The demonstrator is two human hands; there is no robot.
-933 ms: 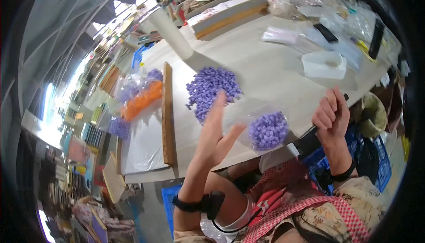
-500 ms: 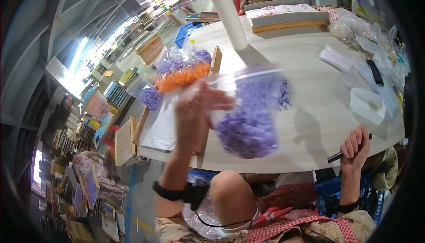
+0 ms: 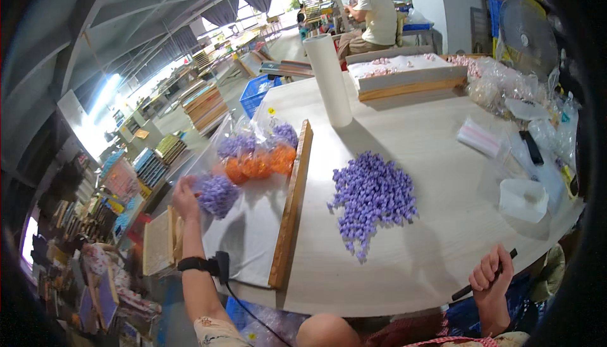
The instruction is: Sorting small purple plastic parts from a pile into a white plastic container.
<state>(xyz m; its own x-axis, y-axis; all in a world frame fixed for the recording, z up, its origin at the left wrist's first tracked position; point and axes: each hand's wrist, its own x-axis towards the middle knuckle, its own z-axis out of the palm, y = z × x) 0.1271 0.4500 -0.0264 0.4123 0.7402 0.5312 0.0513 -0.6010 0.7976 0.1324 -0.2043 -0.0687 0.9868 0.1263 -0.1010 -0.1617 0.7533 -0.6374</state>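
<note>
My left hand (image 3: 185, 196) is at the left side of a clear plastic bag of small purple beads or flower-like pieces (image 3: 218, 196), its slightly blurred fingers curled at the bag's edge. This bag lies on a shallow white-lined tray (image 3: 253, 246) with a wooden side. Behind it, bags of orange pieces (image 3: 256, 165) and further bags of purple pieces (image 3: 284, 134) sit together. A loose pile of purple pieces (image 3: 374, 196) spreads over the table middle. My right hand (image 3: 492, 275) is closed around a slim black pen (image 3: 462, 292) at the table's front right edge.
A white roll (image 3: 329, 81) stands upright behind the pile. A shallow box (image 3: 411, 82) with pink pieces lies farther back. At right are plastic bags (image 3: 480, 137), a white scoop-like container (image 3: 523, 199) and a black object (image 3: 532, 148). A person (image 3: 374, 15) sits beyond the table.
My left hand has swung left with a bag of purple pieces, from over the table to the tray, uncovering the loose pile. The head view has tilted up. My right hand still holds the pen.
</note>
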